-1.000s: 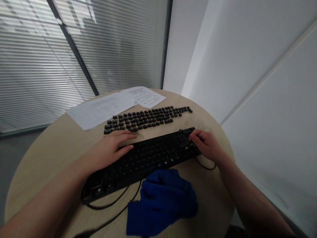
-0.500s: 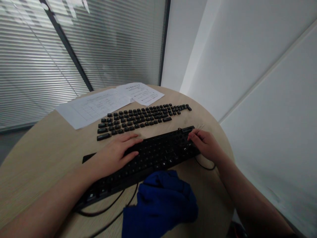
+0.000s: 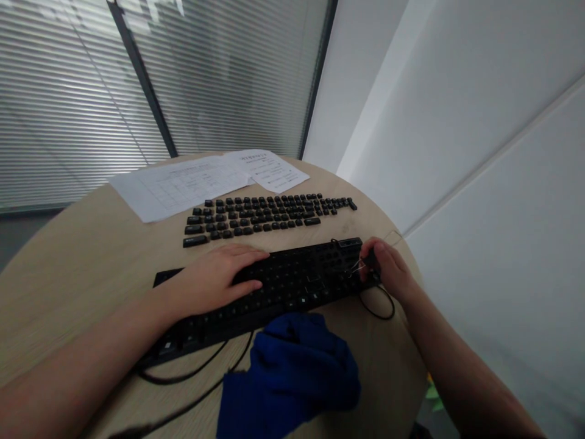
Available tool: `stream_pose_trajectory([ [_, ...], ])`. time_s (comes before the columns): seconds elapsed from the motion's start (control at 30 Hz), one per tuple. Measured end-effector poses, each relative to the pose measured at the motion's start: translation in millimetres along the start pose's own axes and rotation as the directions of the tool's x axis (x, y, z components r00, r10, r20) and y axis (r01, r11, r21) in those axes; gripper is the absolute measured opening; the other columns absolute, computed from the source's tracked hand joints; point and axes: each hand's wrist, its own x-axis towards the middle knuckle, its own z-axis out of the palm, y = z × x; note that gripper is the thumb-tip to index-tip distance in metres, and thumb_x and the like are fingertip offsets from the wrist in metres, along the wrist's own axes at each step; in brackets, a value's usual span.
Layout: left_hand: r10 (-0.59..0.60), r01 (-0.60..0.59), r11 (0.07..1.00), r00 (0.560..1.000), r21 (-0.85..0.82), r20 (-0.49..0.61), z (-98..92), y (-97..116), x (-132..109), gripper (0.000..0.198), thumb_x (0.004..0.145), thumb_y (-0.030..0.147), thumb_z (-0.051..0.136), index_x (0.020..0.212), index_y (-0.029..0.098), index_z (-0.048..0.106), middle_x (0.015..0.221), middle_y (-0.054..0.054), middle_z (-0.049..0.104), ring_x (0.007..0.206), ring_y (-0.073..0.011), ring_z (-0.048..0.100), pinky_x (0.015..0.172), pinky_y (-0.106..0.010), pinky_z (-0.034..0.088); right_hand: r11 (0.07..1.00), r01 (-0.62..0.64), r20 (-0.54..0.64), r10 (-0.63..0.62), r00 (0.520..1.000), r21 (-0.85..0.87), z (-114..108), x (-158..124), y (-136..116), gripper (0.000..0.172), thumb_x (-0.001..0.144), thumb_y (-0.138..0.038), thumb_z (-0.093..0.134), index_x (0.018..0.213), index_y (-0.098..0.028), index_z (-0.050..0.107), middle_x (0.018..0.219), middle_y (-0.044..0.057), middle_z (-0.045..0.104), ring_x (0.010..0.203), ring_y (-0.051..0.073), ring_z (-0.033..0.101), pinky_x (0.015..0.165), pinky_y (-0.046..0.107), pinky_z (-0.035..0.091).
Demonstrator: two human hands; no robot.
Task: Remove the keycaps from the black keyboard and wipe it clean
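We see the keyboard (image 3: 292, 277) on the surface (image 3: 68, 292), left hand (image 3: 219, 277) spread flat upon it, right hand (image 3: 387, 266) pinching a wire tool (image 3: 356, 266) (thin and pale) at the keyboard's right end, loose keycaps (image 3: 258, 220) beyond it, blue cloth (image 3: 297, 372) just before it.

No word, number or brand can be read. The left paper sheet (image 3: 183, 185) carries a line of print above a ruled grid, and the right paper sheet (image 3: 278, 175) a larger heading over several lines, all too small to make out. Faint marks seem to show on the loose keycaps (image 3: 195, 241); pale specks on the keyboard (image 3: 286, 277) spell nothing legible
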Motion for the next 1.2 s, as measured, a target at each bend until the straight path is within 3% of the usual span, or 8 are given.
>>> stream_pose_trajectory([
  [0.2, 0.042, -0.042, 0.999, 0.999, -0.033, 0.002, -1.7, -2.6, 3.3, 0.049, 0.096, 0.045, 0.060, 0.139, 0.024, 0.063, 0.136, -0.009, 0.069, 0.127, -0.0273, 0.064, 0.114, -0.044, 0.046, 0.998, 0.056, 0.011, -0.056, 0.998, -0.003, 6.4, -7.7, 11.8, 0.053, 0.093, -0.079, 0.047, 0.090, -0.026, 0.050, 0.061, -0.004, 0.057, 0.043, 0.013, 0.052, 0.040, 0.024, 0.039],
  [0.47, 0.043, -0.043, 0.998, 0.999, -0.049, 0.013, -3.0, -2.5, 4.3, 0.050, 0.095, 0.047, 0.058, 0.140, 0.025, 0.063, 0.136, -0.009, 0.069, 0.126, -0.0290, 0.063, 0.114, -0.047, 0.046, 1.000, 0.026, 0.105, -0.027, 0.994, 0.007, -2.9, -13.5, 14.4, 0.037, 0.096, -0.064, 0.058, 0.097, -0.027, 0.051, 0.067, -0.004, 0.058, 0.049, 0.013, 0.052, 0.044, 0.024, 0.040],
  [0.67, -0.029, 0.029, 1.000, 1.000, 0.009, 0.006, -2.2, -1.7, -0.9, 0.054, 0.095, 0.053, 0.057, 0.140, 0.024, 0.062, 0.135, -0.010, 0.068, 0.124, -0.0313, 0.063, 0.111, -0.049, 0.047, 0.999, 0.010, 0.032, -0.011, 0.999, 0.040, 1.9, -12.6, 16.2, 0.034, 0.099, -0.058, 0.052, 0.089, -0.026, 0.051, 0.061, -0.005, 0.052, 0.042, 0.011, 0.043, 0.039, 0.023, 0.032],
  [0.83, -0.058, 0.058, 0.998, 0.998, 0.005, 0.024, -1.9, 0.6, -1.9, 0.055, 0.093, 0.054, 0.060, 0.139, 0.025, 0.063, 0.131, -0.011, 0.069, 0.121, -0.0317, 0.063, 0.109, -0.050, 0.049, 0.999, -0.036, 0.054, 0.038, 0.998, -0.028, 5.1, -13.1, 17.4, 0.027, 0.100, -0.050, 0.050, 0.089, -0.025, 0.050, 0.060, -0.006, 0.050, 0.042, 0.011, 0.042, 0.039, 0.023, 0.032],
  [1.2, -0.056, 0.056, 0.998, 0.998, 0.011, 0.035, -1.8, -1.0, -2.1, 0.057, 0.094, 0.056, 0.059, 0.141, 0.025, 0.061, 0.132, -0.011, 0.068, 0.122, -0.0317, 0.063, 0.109, -0.049, 0.049, 0.957, 0.076, 0.106, -0.047, 0.993, -0.282, 2.6, -13.9, 14.0, 0.019, 0.104, -0.038, 0.045, 0.092, -0.025, 0.052, 0.064, -0.004, 0.052, 0.050, 0.013, 0.045, 0.047, 0.026, 0.035],
])
